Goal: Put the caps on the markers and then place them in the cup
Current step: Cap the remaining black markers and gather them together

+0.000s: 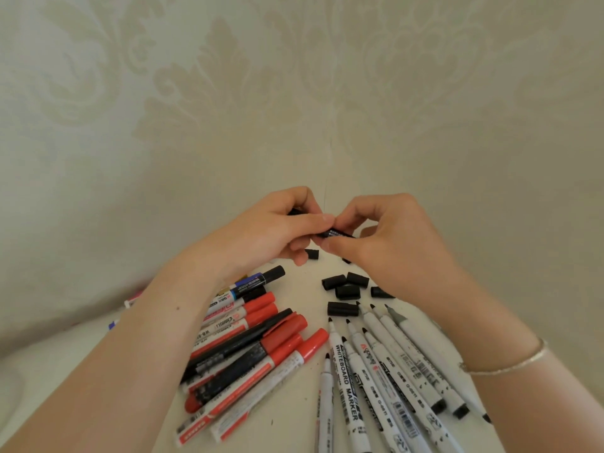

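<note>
Both hands meet above the table's far part, gripping one black marker (335,233) between them. My left hand (277,230) curls round its left end. My right hand (385,237) pinches its right part with thumb and fingers. Whether a cap sits on it is hidden by the fingers. Several loose black caps (346,289) lie just below the hands. Several uncapped white markers (385,364) fan out at the lower right, tips pointing away. Capped red and black markers (255,338) lie piled at the lower left. No cup is in view.
The white table (304,403) meets a cream patterned wall (294,109) just behind the hands. More marker ends (130,300) poke out left of my left forearm. A thin bracelet (510,362) circles my right wrist.
</note>
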Demonstrator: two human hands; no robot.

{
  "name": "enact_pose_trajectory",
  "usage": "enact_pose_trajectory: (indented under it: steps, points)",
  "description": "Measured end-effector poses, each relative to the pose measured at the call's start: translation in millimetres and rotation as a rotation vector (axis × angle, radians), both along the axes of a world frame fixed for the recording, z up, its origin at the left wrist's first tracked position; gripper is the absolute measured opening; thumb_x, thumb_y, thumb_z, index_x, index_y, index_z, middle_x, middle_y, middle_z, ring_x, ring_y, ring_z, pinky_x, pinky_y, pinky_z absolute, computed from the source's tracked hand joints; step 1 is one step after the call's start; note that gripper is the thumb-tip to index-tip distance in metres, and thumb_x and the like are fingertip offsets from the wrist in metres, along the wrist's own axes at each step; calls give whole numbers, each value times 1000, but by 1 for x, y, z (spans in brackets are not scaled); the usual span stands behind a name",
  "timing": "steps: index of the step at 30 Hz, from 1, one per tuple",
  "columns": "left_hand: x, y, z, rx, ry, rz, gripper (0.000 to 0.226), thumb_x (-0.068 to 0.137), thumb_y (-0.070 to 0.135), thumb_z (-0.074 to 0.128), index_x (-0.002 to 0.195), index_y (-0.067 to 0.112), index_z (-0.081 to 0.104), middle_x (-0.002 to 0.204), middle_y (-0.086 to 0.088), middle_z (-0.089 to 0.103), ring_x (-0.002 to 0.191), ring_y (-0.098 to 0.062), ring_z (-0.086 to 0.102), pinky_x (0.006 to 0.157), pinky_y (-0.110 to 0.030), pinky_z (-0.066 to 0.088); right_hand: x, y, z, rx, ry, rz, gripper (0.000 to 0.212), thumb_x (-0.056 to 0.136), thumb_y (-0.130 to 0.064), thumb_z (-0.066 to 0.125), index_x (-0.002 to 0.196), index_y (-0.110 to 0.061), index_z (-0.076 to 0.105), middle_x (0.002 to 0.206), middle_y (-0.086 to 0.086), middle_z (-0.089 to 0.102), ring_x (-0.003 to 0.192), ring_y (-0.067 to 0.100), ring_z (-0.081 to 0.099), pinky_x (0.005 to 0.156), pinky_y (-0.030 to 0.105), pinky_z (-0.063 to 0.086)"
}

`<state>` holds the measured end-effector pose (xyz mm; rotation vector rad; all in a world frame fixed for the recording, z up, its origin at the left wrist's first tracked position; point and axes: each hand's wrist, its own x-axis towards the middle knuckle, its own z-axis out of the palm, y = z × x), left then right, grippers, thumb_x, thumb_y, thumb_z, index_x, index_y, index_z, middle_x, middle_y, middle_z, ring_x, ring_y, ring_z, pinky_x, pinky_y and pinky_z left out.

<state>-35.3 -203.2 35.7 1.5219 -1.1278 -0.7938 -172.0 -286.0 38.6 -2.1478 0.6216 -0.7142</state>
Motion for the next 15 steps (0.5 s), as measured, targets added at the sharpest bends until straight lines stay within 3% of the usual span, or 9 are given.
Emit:
enact_pose_trajectory:
  steps: [3,6,9,12,15]
  points:
    - [-1,-4,-1,2,48,53,15,89,6,59,78,10,50,63,-8,43,48,-10,45,51,-21,47,5,1,-6,0,-14,-42,18,76,-22,78,65,-21,64,55,-14,58,38,-1,46,38,8,31]
    - [-3,-7,-2,-60,255,132,14,87,2,62,90,7,49,52,-3,49,47,-12,52,51,-20,50,10,4,-12,18,-57,-75,14,79,-18,73,70,-19,62,68,-5,61,41,0,44,42,9,34]
    - [-10,-12,-6,-144,404,208,24,84,10,69,98,5,51,62,-4,64,52,-9,61,54,-18,52,12,6,-15,57,-62,-111,12,87,-13,62,81,-21,56,69,-6,58,45,1,49,40,11,36]
    - [-13,-15,-8,-165,158,349,21,86,22,68,100,12,58,79,-1,73,67,-8,69,67,-22,56,10,7,-8,160,21,-33,21,89,-6,52,97,-25,53,78,0,60,58,12,58,45,14,44]
    - [-7,-10,-1,-158,-44,395,16,92,26,60,106,19,59,79,-2,68,68,-14,70,70,-27,58,-1,1,4,255,171,114,37,90,-11,55,125,-24,52,97,1,65,84,15,68,80,23,55]
